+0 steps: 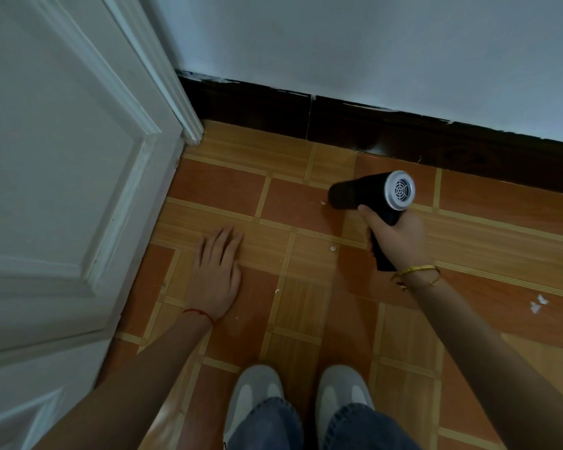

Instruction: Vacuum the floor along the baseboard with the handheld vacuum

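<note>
My right hand (395, 237) grips the handle of a black handheld vacuum (368, 194) with a silver grille at its rear end. Its dark nozzle points left, low over the orange tiled floor (228, 186), just beside a small white scrap (323, 203). The dark brown baseboard (387, 134) runs along the wall a short way behind the vacuum. My left hand (216, 271) lies flat on the floor with fingers together, palm down, holding nothing. Another white scrap (333, 248) lies between my two hands.
A white panelled door (62, 190) stands at the left, its frame meeting the baseboard in the corner. More white scraps (537, 303) lie at the right. My two grey shoes (254, 394) and jeans are at the bottom.
</note>
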Demonstrator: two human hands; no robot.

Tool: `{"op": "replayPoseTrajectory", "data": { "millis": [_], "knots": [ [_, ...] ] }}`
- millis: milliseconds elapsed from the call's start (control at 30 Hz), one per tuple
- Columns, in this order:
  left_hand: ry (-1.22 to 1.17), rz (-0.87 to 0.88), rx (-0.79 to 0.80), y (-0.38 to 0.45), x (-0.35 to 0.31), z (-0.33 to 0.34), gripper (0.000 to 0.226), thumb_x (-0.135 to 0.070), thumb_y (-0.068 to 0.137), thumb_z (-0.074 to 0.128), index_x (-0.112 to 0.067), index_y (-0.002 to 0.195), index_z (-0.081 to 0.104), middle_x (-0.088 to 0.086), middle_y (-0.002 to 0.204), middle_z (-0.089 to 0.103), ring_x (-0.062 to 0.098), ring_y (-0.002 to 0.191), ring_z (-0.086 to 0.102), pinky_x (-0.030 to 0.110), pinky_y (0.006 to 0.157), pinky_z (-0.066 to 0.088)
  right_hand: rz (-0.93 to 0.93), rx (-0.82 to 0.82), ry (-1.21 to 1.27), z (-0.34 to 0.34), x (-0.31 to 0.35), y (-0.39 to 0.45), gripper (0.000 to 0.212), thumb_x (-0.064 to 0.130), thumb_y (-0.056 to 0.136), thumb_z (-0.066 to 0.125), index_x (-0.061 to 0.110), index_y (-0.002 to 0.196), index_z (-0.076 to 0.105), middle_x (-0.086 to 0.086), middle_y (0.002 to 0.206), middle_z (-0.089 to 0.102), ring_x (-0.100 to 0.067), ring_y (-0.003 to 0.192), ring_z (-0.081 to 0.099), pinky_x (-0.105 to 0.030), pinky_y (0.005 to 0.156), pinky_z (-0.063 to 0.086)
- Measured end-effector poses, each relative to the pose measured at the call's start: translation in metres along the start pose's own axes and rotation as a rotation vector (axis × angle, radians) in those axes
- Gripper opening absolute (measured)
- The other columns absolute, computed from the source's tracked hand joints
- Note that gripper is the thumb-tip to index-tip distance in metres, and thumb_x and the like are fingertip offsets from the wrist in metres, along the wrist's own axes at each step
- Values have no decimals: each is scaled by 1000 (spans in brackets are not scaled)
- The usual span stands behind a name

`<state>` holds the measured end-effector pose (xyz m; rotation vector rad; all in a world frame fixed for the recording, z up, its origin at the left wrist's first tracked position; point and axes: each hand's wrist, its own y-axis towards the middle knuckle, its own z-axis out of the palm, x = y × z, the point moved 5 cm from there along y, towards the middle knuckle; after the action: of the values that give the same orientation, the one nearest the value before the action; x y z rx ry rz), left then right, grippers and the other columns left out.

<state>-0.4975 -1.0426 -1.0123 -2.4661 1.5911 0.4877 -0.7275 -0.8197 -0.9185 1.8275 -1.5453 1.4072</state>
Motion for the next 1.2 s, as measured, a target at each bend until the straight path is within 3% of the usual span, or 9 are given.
{"op": "replayPoseTrajectory", "data": {
  "millis": [100,200,433,567,700,800,933,1067,1200],
  "knots": [
    [-3,1,0,0,0,0,52,-22,100,32,-12,150,38,12,155,38,28,147,29,57,121,17,-113,-36,-151,-1,1,3,44,51,79,61,9,66,60,-8,53,60,-27,52,62,-47,58,55],
    [-4,3,-1,0,1,0,51,-23,100,31,-12,150,38,11,156,37,28,148,28,56,121,17,-144,41,-232,8,4,5,34,44,82,65,12,71,59,-8,56,61,-26,54,62,-45,58,55],
    [-19,2,0,0,2,1,52,-22,100,33,-12,151,37,9,157,35,26,149,26,55,122,14,-236,50,-416,19,17,4,28,38,85,65,16,72,55,9,53,49,-4,52,48,-19,48,30],
    [-24,-7,-2,0,1,0,52,-22,100,33,-13,151,37,9,158,35,26,148,27,54,122,14,-235,-3,-427,15,14,12,30,42,84,64,12,83,61,3,62,56,-16,60,56,-24,53,39],
    [-26,-3,-2,0,1,1,52,-22,100,33,-13,151,37,9,157,35,26,148,27,55,122,15,-211,119,-348,19,16,15,24,41,84,64,20,73,57,3,60,59,-15,56,57,-29,59,45],
    [-38,4,-9,0,1,1,52,-21,99,34,-12,151,37,9,157,35,27,148,27,55,122,15,-275,-11,-444,18,25,13,30,39,85,65,11,95,65,-3,77,65,-20,74,61,-28,65,41],
    [-29,4,-6,0,1,1,52,-21,99,34,-13,151,37,10,157,36,27,148,28,55,122,15,-270,173,-422,28,28,12,27,41,86,64,22,67,56,4,55,56,-15,55,57,-30,59,47],
    [-16,3,-2,-1,2,1,52,-22,99,34,-13,151,36,9,157,35,27,148,28,55,122,15,-285,164,-429,34,30,9,26,43,85,64,18,79,60,14,58,49,-11,58,52,-23,54,39],
    [-20,-1,-8,0,0,0,52,-22,100,34,-13,151,37,9,157,35,26,148,27,54,122,14,-270,343,-456,44,32,-7,29,42,86,64,31,64,48,8,53,51,-6,50,51,-24,53,44]
  ]
}}
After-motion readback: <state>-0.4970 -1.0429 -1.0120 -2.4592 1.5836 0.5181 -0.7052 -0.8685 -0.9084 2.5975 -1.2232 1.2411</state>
